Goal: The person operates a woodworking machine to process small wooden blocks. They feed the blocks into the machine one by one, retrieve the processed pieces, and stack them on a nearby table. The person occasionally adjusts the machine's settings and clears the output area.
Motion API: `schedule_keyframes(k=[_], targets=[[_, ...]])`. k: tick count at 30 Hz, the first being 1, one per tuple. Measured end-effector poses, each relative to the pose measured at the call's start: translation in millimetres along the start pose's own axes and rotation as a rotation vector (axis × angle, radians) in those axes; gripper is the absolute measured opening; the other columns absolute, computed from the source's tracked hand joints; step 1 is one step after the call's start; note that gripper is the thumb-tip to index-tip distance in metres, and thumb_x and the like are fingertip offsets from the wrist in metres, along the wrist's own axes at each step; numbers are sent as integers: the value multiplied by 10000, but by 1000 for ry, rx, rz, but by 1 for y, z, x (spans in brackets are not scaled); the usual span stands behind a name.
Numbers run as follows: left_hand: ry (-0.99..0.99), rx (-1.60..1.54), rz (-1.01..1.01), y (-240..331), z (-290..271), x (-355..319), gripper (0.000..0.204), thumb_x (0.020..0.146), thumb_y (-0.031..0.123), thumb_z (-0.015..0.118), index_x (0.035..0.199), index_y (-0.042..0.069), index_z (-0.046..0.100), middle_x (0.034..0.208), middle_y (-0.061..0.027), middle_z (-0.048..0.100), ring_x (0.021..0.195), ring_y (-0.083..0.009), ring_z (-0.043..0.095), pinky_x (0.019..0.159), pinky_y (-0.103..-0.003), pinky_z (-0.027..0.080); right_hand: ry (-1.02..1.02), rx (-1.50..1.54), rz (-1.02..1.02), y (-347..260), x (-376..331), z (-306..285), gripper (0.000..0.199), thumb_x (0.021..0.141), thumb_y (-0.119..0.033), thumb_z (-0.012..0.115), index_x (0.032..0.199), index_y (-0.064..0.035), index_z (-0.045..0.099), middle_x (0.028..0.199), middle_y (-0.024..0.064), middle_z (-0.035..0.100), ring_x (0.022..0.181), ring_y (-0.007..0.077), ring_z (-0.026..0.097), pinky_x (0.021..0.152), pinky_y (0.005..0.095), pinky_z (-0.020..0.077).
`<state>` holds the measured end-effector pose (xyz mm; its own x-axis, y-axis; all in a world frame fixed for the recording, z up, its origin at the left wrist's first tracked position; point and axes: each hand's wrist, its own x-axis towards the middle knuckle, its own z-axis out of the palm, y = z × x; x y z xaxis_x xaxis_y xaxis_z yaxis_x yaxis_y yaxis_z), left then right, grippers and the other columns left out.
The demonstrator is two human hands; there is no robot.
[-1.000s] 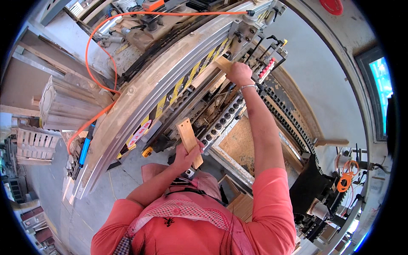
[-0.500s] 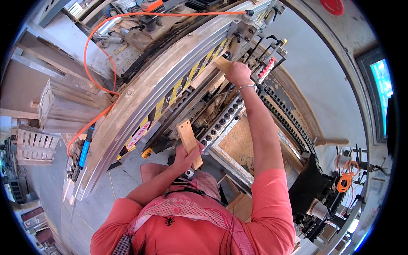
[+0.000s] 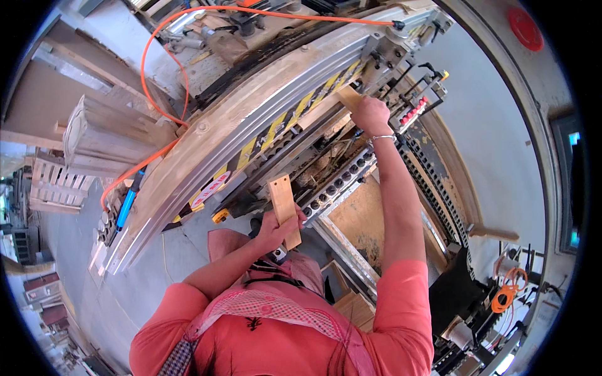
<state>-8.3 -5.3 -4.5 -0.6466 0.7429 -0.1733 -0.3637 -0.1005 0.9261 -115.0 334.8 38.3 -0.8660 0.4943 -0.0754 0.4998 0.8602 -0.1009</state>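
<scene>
My left hand (image 3: 274, 230) is wrapped round a short flat wooden board (image 3: 282, 197), held upright near my waist. Two small dark holes show in the board's top end. Stretched far forward, my right hand (image 3: 371, 116) is closed on the near end of another wooden piece (image 3: 349, 98). That piece lies over the machine, close to a pale wooden strip (image 3: 321, 113) along its yellow-and-black striped edge. My right fingertips are partly hidden behind the hand. A row of round black knobs (image 3: 338, 183) runs along a metal rail between the two hands.
A long curved-looking metal beam (image 3: 207, 130) crosses from lower left to upper right, with an orange hose (image 3: 149, 56) over it. A wood-dust-covered panel (image 3: 359, 219) sits beside my right forearm. Black cable chains (image 3: 433, 172) run to the right. A red button (image 3: 525, 29) is at upper right.
The whole view has shifted, so the machine appears farther right and slightly lower. Both hands keep hold of their wooden pieces; the board in my left hand stands a little more upright.
</scene>
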Motion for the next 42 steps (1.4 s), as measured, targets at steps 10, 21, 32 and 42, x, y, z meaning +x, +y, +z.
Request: schedule_keyframes(k=[10, 21, 32, 42], targets=[[-29, -16, -9, -5, 2, 0, 273, 898, 138, 513, 1131, 6, 460, 941, -81, 585, 824, -139, 571, 731, -278, 484, 26, -47, -10, 10, 10, 15, 297, 689, -256, 587, 856, -22, 661, 877, 183, 650, 844, 330, 635, 729, 410, 521], [29, 219, 176, 9, -31, -83, 349, 857, 144, 603, 1166, 19, 499, 1064, -45, 579, 994, -121, 537, 874, -289, 431, 101, -92, -104, 5, -3, 7, 439, 662, -378, 660, 879, 2, 640, 822, 225, 640, 815, 366, 630, 728, 438, 511], [1139, 261, 76, 36, -244, -259, 345, 828, 146, 603, 1125, 26, 475, 969, -66, 595, 884, -137, 570, 778, -293, 475, 455, 263, 144, -31, -129, 26, 484, 750, -289, 684, 1119, 0, 564, 1032, 171, 622, 902, 301, 615, 783, 385, 475], [929, 138, -81, 53, -475, -189, 169, 850, 132, 560, 991, 57, 504, 771, -27, 538, 647, -95, 499, 532, -254, 430, 304, 416, 188, -63, -294, 55, 361, 748, -179, 694, 1023, 36, 603, 925, 139, 656, 814, 205, 632, 737, 326, 489]])
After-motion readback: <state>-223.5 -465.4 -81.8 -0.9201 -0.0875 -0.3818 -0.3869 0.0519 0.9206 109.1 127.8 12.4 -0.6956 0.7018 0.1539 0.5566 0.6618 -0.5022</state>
